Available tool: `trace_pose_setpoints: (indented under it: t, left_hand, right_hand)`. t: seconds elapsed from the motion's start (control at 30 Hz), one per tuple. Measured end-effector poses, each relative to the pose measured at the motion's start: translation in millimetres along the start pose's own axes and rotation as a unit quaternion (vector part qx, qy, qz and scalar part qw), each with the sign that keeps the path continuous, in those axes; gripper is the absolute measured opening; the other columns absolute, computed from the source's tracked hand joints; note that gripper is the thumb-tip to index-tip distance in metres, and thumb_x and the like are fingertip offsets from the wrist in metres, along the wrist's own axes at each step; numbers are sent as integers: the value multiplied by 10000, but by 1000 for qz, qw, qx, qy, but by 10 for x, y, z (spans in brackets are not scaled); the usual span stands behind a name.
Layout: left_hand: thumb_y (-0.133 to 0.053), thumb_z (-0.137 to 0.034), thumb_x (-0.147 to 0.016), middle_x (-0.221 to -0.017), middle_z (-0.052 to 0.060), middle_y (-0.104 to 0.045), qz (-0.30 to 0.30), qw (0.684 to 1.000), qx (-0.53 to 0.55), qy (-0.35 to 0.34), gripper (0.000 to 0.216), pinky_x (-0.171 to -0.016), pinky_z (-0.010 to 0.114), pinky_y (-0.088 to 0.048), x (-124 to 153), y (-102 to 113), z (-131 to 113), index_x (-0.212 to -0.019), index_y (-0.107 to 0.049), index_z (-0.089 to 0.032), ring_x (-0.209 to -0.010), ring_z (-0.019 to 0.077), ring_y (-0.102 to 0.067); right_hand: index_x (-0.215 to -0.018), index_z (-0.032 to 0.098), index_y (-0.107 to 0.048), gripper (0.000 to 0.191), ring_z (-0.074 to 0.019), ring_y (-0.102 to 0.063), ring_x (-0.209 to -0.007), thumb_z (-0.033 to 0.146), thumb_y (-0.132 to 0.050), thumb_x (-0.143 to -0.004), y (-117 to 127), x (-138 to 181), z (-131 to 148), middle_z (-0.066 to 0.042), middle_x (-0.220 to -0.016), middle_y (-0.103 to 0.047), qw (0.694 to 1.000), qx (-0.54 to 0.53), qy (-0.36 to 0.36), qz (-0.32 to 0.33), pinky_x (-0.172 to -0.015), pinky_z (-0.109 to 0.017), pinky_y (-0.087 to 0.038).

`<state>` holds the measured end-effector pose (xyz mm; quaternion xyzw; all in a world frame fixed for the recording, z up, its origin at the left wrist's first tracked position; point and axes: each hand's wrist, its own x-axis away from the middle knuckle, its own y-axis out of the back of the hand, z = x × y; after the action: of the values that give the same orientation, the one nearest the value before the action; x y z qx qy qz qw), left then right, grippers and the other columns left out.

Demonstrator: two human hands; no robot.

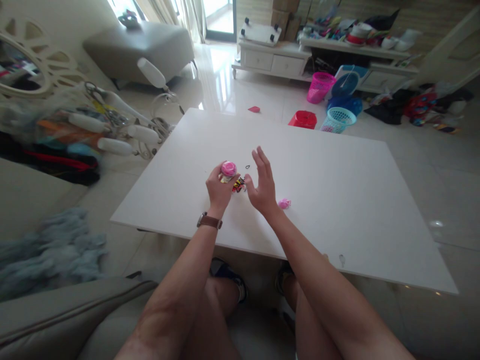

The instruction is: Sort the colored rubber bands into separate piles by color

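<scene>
- Left hand (219,191): left of the coloured pile (237,185); fingers closed round a pink rose-like piece (229,169), bloom upward.
- Right hand (262,187): right of the pile; fingers spread wide, nothing visibly held.
- Black loop (247,167): single, just beyond the pile.
- Second pink piece (284,203): loose on the tabletop (337,200), right of the pile.
- Risk, judged: slack left grip could drop the rose; a brushing right hand could scatter the pile.
- Brands, writing: none legible.
</scene>
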<state>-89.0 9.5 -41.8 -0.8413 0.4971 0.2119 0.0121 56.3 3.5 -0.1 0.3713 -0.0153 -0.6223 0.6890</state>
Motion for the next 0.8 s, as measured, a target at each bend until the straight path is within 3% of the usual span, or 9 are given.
trace_pose_setpoints:
  t: [0.13, 0.3, 0.47, 0.6, 0.8]
  left_hand:
    - [-731, -242, -816, -1143, 78, -726, 35, 998, -33, -33, 383, -929, 365, -572, 31, -23, 21, -1197, -686, -227, -1051, 225, -689]
    - [-781, -228, -768, -1217, 83, -707, 28, 999, -20, -35, 484, -961, 374, -557, 26, -9, 18, -1240, -673, -236, -1130, 243, -668]
    - [-709, -196, -819, -1132, 77, -723, 41, 998, -36, -44, 371, -914, 357, -567, 40, -24, 11, -1188, -693, -228, -1038, 228, -688]
    - [-744, -195, -789, -1177, 84, -719, 30, 998, -36, -42, 430, -922, 358, -566, 49, -33, -18, -1213, -684, -233, -1079, 239, -679]
    - [-722, -201, -822, -1172, 78, -721, 41, 997, -24, -57, 418, -924, 360, -570, 54, -21, -96, -1235, -677, -246, -1062, 232, -688]
  right_hand:
    - [-1617, 333, -270, 671, -269, -235, -1569, 276, -452, -974, 47, 16, 179, -11, -1678, -315, 985, 81, 82, 126, -1217, -526, -344]
    - [-1642, 327, -194, 706, -304, -124, -1594, 305, -447, -983, 104, 18, 253, 13, -1704, -241, 993, 87, 67, 45, -1220, -533, -327]
    - [-1633, 362, -206, 704, -306, -195, -1579, 281, -441, -974, 40, 44, 223, -4, -1680, -313, 983, 124, 77, 113, -1209, -573, -284]
    - [-1649, 332, -151, 742, -317, -79, -1598, 275, -424, -961, 33, 49, 233, -11, -1706, -244, 988, 137, 60, 47, -1199, -569, -266]
    - [-1640, 355, -178, 725, -320, -145, -1588, 296, -435, -965, 0, 67, 205, -9, -1692, -285, 984, 142, 75, 73, -1173, -561, -268]
